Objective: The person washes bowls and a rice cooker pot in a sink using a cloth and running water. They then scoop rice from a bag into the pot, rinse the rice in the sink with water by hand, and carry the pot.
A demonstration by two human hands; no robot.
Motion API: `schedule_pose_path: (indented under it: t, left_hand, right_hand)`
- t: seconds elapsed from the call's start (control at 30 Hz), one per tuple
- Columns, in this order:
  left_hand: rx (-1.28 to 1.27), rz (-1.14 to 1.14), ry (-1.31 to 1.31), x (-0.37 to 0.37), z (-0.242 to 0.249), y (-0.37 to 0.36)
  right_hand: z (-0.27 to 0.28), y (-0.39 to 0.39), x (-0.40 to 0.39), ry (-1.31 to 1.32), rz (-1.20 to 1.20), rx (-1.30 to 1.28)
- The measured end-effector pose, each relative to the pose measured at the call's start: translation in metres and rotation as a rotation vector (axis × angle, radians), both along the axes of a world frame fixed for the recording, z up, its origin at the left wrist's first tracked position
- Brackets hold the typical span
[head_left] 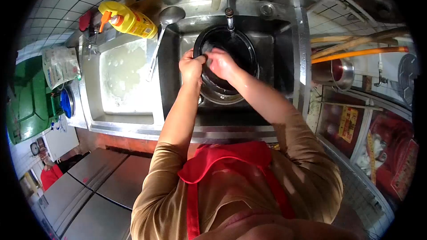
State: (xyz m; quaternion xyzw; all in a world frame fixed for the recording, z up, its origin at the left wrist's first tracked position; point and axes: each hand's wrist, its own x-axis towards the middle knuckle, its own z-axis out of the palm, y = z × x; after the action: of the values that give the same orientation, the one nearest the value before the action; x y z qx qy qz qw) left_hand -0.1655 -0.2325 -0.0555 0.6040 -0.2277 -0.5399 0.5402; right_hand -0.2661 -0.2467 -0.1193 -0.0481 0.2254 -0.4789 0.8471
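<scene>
A round black pan (pixel 254 58) with a raised rim sits in the right sink basin, over a metal bowl (pixel 224 99) whose edge shows below it. My left hand (pixel 192 66) is closed on the pan's left rim, thumb on top. Inside the pan, near that same rim, is my right hand (pixel 221 63), its fingers bent and smeared by motion. Something greyish shows by its fingertips, too blurred to name. The tap (pixel 229 14) hangs over the pan's far rim.
Left of my hands, a ladle (pixel 171 16) lies across the divider beside a basin of cloudy water (pixel 122 78). A yellow pump bottle (pixel 133 21) lies behind it. Wooden poles (pixel 356 46) and an orange pole (pixel 360 55) jut in at right. A green bin (pixel 26 102) stands far left.
</scene>
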Motion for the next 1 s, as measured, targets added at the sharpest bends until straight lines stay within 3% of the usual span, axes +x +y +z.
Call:
schedule_pose_path:
  t: [0.07, 0.13, 0.23, 0.33, 0.37, 0.4, 0.47, 0.53, 0.6, 0.67, 0.73, 0.77, 0.8, 0.87, 0.9, 1.0]
  left_hand:
    - [0.007, 0.045, 0.034, -0.001, 0.004, 0.002]
    - [0.017, 0.047, 0.027, 0.004, -0.004, 0.000]
    - [0.018, 0.053, 0.089, 0.001, -0.012, 0.000]
    - [0.036, 0.042, 0.110, -0.005, -0.016, 0.005]
    - [0.032, 0.055, 0.109, -0.010, -0.014, 0.005]
    - [0.004, 0.039, 0.109, -0.008, -0.010, 0.003]
    - [-0.053, 0.005, 0.114, -0.003, -0.001, -0.003]
    - [-0.098, 0.004, -0.093, 0.004, -0.009, -0.006]
    - [-0.140, -0.047, -0.226, 0.013, -0.008, -0.010]
    - [-0.124, -0.040, -0.319, 0.019, -0.012, -0.009]
    - [-0.107, -0.033, -0.315, 0.011, 0.000, -0.006]
    - [-0.138, -0.035, -0.322, 0.009, 0.002, -0.008]
    - [-0.170, -0.034, -0.329, 0.007, 0.005, -0.010]
    - [-0.201, -0.035, -0.397, 0.006, 0.005, -0.007]
    - [-0.206, -0.042, -0.460, 0.006, 0.005, -0.006]
    - [-0.149, -0.050, -0.578, 0.005, 0.006, -0.007]
  right_hand:
    - [-0.017, -0.024, 0.005, -0.005, -0.365, 0.012]
    - [-0.039, -0.046, -0.004, -0.025, -0.701, 0.372]
    - [-0.047, -0.050, -0.018, 0.121, -0.751, 0.637]
    - [-0.023, -0.048, -0.008, 0.425, -0.581, 0.392]
    - [-0.006, -0.038, -0.001, 0.631, -0.411, 0.180]
    - [-0.045, -0.035, 0.009, 0.736, -0.287, -0.102]
    - [-0.049, -0.015, 0.008, 0.722, 0.210, -0.336]
    - [-0.033, 0.002, -0.021, 0.730, 0.755, -0.495]
    - [-0.004, 0.004, -0.048, 1.182, 1.077, -0.970]
    - [-0.072, -0.012, -0.075, 1.380, 0.997, -1.422]
    - [-0.016, -0.016, -0.067, 2.079, 1.054, -1.429]
    - [-0.029, -0.016, -0.061, 2.171, 1.112, -1.348]
    - [-0.047, -0.007, -0.058, 2.180, 1.053, -1.359]
    - [0.000, 0.001, -0.045, 1.605, 1.182, -1.060]
    - [0.007, 0.006, -0.038, 1.494, 1.136, -1.046]
    - [0.007, 0.022, -0.037, 0.660, 0.627, -0.452]
